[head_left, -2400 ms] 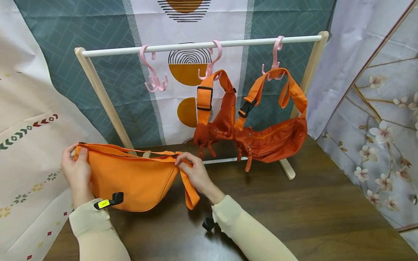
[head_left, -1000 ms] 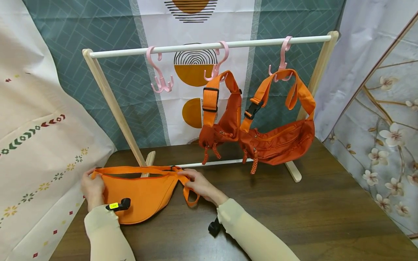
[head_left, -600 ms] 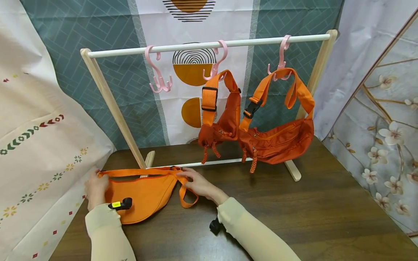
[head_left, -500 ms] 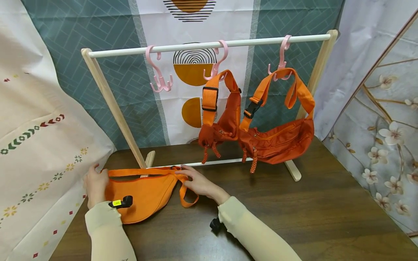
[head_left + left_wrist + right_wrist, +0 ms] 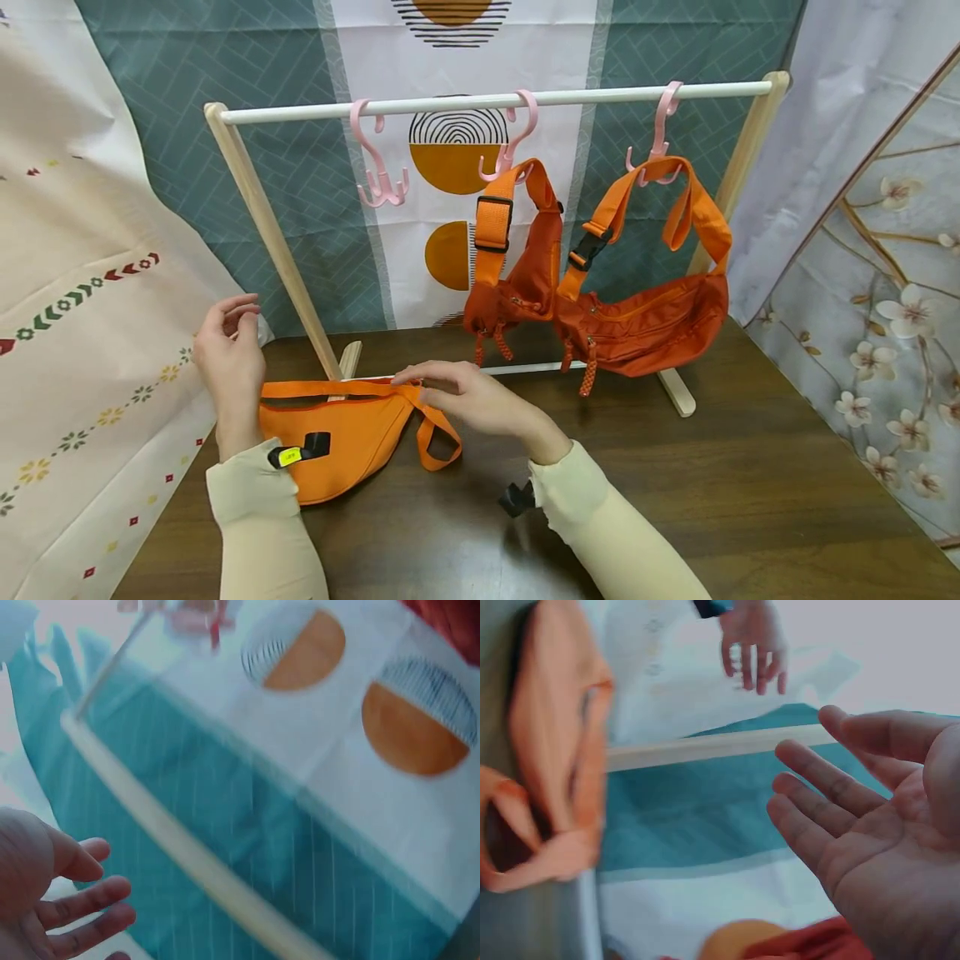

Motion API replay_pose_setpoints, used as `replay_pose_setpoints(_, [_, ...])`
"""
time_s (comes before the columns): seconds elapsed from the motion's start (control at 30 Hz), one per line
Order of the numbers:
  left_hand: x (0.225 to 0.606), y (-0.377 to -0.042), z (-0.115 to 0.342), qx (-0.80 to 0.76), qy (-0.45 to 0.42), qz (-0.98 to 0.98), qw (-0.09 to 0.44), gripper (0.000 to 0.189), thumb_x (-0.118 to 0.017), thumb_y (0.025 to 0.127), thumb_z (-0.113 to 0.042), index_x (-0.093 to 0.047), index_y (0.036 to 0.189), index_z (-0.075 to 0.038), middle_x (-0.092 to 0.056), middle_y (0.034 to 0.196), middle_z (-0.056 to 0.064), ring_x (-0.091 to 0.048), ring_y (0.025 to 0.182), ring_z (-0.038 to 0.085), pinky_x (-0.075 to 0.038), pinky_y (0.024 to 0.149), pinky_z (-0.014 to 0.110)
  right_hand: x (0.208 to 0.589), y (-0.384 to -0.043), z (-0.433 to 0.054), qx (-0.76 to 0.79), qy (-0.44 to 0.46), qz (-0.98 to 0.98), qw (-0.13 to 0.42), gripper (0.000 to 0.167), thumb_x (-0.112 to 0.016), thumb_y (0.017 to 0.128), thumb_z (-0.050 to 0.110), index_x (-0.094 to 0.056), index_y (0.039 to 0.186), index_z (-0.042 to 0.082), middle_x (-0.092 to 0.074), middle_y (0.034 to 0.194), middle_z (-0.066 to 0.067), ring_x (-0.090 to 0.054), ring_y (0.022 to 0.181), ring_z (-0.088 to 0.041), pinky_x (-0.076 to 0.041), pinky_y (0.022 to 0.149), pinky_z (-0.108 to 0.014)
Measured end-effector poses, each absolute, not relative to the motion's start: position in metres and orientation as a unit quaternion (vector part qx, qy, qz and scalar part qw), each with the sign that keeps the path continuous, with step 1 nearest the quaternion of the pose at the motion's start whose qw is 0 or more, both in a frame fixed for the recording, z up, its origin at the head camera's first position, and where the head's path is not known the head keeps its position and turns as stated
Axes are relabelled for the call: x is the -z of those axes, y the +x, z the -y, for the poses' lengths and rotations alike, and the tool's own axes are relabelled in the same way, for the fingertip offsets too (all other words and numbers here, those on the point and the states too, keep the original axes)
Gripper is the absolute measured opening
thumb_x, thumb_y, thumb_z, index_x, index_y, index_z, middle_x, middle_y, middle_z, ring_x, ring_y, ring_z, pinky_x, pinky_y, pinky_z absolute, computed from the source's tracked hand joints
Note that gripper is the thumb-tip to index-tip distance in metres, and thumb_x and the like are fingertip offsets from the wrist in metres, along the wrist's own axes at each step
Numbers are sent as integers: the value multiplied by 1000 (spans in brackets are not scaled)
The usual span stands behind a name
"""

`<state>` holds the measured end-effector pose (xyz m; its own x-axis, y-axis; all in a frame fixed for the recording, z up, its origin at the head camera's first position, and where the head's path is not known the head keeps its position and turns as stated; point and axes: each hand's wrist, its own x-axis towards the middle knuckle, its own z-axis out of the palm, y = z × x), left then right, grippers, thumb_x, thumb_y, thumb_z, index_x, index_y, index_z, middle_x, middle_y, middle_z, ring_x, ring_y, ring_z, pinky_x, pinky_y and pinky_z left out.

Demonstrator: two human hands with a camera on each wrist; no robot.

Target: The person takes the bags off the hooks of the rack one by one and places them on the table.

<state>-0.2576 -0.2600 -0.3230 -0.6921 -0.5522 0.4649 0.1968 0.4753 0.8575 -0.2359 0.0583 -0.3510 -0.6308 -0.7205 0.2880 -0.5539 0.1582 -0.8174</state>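
An orange half-moon waist bag (image 5: 341, 446) lies on the dark table, its strap loop (image 5: 437, 446) folded out at the right end. My left hand (image 5: 232, 362) is raised above the bag's left end, fingers loosely bent and holding nothing; the left wrist view shows the same bare hand (image 5: 64, 892). Over the bag's right end hovers my right hand (image 5: 480, 400), its fingers extended. In the right wrist view this hand (image 5: 870, 825) appears apart from the bag (image 5: 551, 712). Part of the bag's left end is hidden behind my left wrist.
Behind stands a wooden rack with a white rail (image 5: 450, 103). Two rust-orange bags, a left one (image 5: 517, 292) and a right one (image 5: 645, 329), hang by straps from pink hooks. A third pink hook (image 5: 382, 187) at left carries nothing. Patterned cloths surround the table.
The waist bag was held up by both hands, then lowered onto the table. Both hands have let go: the left has risen, the right has lifted slightly off the strap end.
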Motion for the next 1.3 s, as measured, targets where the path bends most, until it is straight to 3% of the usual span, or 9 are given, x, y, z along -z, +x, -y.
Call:
replay_pose_setpoints(0.13, [308,-248,237,512,48,760,398,25,-55,107,-19,-75,122,-13,-71,102,-7,-63,97,3,-46,88,24,331,-228,-75,534,-413,-736,45,32,-56,109,14,-67,139,12,-63,143,0,-56,133,-13,-47,110,-38])
replay_pose_setpoints(0.37, [302,-247,198,523,-69,761,377,23,-57,109,-17,-74,121,-7,-73,107,12,-65,98,9,-47,87,21,303,-220,-119,559,-388,-733,-26,32,-55,108,8,-67,138,9,-65,141,-5,-57,131,-20,-49,106,-41])
replay_pose_setpoints(0.57, [305,-249,171,522,-137,772,336,21,-58,108,-18,-74,119,-10,-74,106,8,-66,97,11,-49,87,21,288,-215,-160,582,-351,-731,-59,33,-54,109,10,-65,140,8,-66,139,-6,-57,134,-23,-44,112,-37])
replay_pose_setpoints(0.93, [311,-247,142,538,-205,770,275,19,-57,109,-17,-73,117,-9,-73,110,7,-68,97,14,-53,86,23,287,-211,-196,620,-320,-705,-127,33,-53,109,9,-63,139,1,-69,134,-11,-60,131,-32,-47,109,-32])
replay_pose_setpoints(1.3, [317,-247,120,525,-309,718,337,20,-57,106,-4,-74,117,-8,-70,110,5,-66,98,18,-52,92,26,286,-213,-197,624,-292,-676,-262,25,-53,106,-1,-68,125,-7,-71,123,-8,-66,113,-24,-52,97,-29])
